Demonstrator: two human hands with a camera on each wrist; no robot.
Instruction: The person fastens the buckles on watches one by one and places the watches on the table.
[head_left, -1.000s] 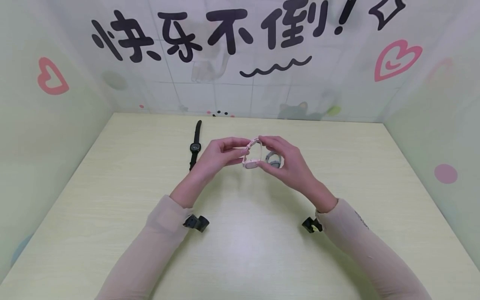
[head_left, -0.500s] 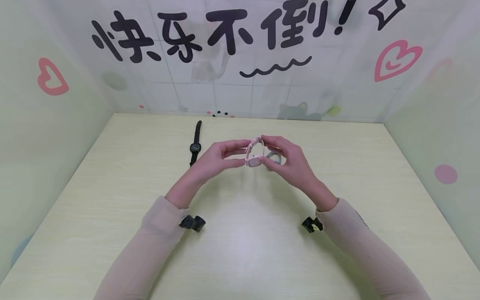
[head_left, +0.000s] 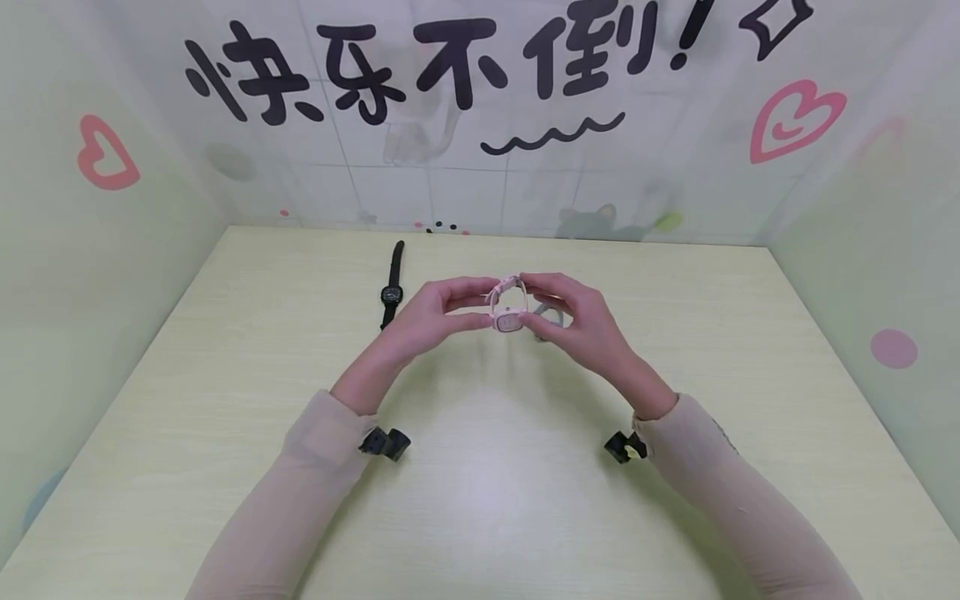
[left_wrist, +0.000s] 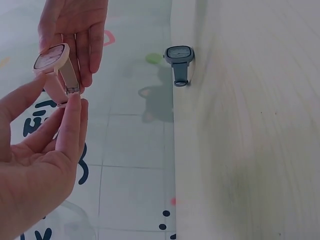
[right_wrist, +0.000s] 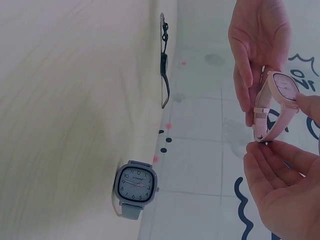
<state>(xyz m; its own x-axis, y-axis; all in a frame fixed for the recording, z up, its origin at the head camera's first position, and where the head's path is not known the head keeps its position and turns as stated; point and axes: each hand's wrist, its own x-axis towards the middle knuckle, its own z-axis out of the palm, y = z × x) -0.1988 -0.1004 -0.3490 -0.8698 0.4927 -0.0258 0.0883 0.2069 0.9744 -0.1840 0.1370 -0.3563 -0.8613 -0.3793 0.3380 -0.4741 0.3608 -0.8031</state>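
A pink wristwatch (head_left: 509,321) with its strap closed in a loop is held up over the table between both hands. My left hand (head_left: 427,318) pinches its left side, thumb at the case and fingertips at the strap. From the right, my right hand (head_left: 581,321) pinches it the same way, thumb by the case edge. In the left wrist view the pink wristwatch (left_wrist: 52,60) shows its dial tilted up, with the buckle at the fingertips. The right wrist view shows the looped strap (right_wrist: 261,117) of the watch hanging below the case.
A grey-blue wristwatch (right_wrist: 135,185) with a square dial stands on the table, partly behind my right hand in the head view. A black wristwatch (head_left: 392,294) lies stretched out beyond my left forearm. Printed wall panels (head_left: 465,196) border the light wood table (head_left: 480,500).
My left thumb has come down to the watch's case, and the left hand has shifted its hold. The pink watch has turned slightly, its dial facing more toward the head camera.
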